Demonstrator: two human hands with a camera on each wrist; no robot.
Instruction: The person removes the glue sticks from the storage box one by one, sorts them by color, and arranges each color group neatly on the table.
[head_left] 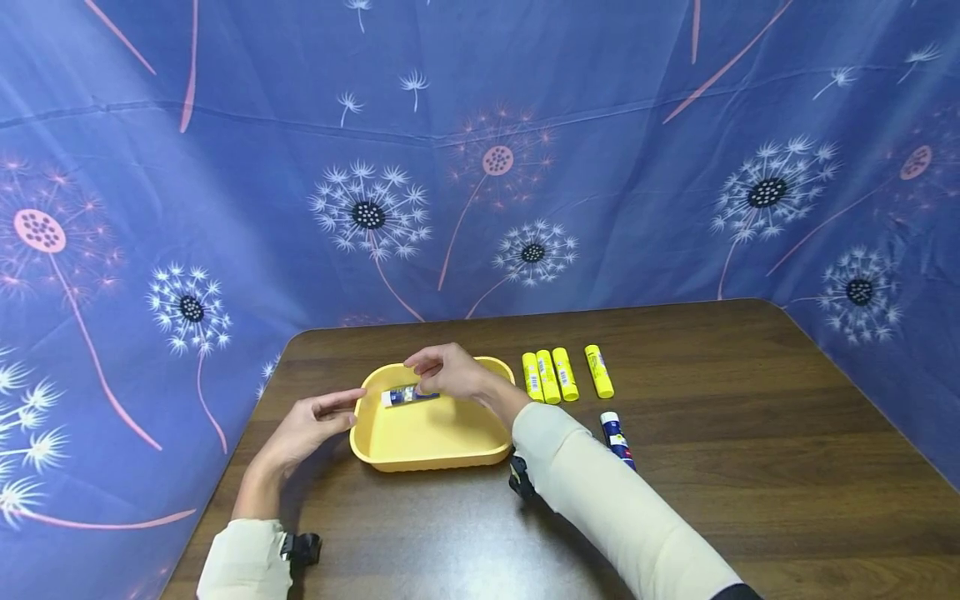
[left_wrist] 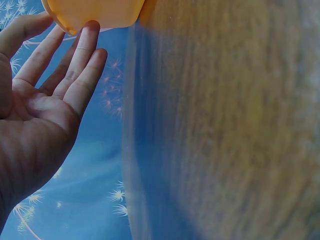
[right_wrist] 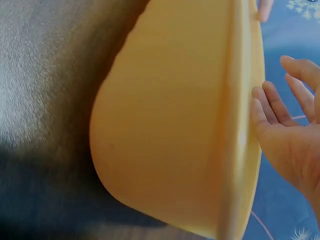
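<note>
A shallow yellow tray (head_left: 435, 461) lies on the table. Inside it, near the far left, is a dark blue glue stick (head_left: 397, 396) with a white end. My right hand (head_left: 450, 371) reaches over the tray, its fingers loosely bent and spread at the stick's right end, which they partly cover. In the right wrist view, nothing shows between those fingers; the tray wall hides the stick there. My left hand (head_left: 311, 425) is at the tray's left end, fingers nearly straight and fingertips right at the rim.
Several yellow glue sticks (head_left: 549, 377) lie right of the tray, with one yellow glue stick (head_left: 599, 371) a little apart. Another blue glue stick (head_left: 615, 435) is partly behind my right sleeve. A blue dandelion-print cloth (head_left: 480, 242) hangs behind the wooden table (head_left: 750, 433).
</note>
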